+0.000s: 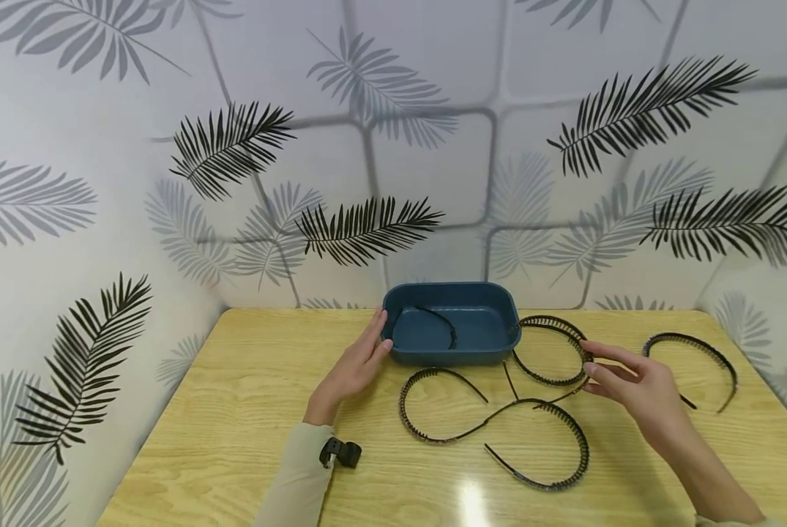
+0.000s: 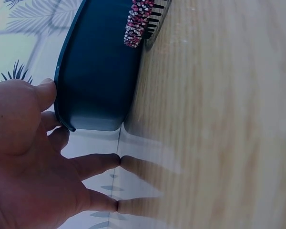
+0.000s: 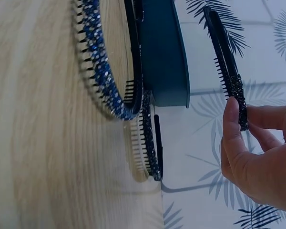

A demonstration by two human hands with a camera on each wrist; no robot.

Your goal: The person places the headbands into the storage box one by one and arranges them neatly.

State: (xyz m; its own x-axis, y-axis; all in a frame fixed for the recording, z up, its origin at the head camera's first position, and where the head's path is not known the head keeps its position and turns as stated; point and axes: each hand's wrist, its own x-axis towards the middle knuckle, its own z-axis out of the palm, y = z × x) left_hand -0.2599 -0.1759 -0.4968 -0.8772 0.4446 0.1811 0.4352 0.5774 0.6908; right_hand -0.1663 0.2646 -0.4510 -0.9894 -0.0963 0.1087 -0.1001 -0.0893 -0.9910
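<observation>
At the left end of a dark blue plastic bin (image 1: 446, 359), my left hand (image 1: 353, 369) grips the rim with thumb and fingers. Its outer fingers (image 2: 97, 164) reach down to the tabletop. A dark toothed headband (image 1: 454, 333) lies inside the bin. My right hand (image 1: 643, 388) pinches the beaded part of another toothed headband (image 3: 236, 86) between thumb and fingers, raised to the right of the bin. Two more headbands, a left one (image 1: 403, 410) and a front one (image 1: 587, 439), lie on the table before the bin.
A further headband (image 1: 729, 362) lies right of my right hand. The one with blue beads (image 3: 102, 69) appears close in the right wrist view. Behind the wooden table (image 1: 235, 424) stands a leaf-patterned wall (image 1: 433, 168), close to the bin's back.
</observation>
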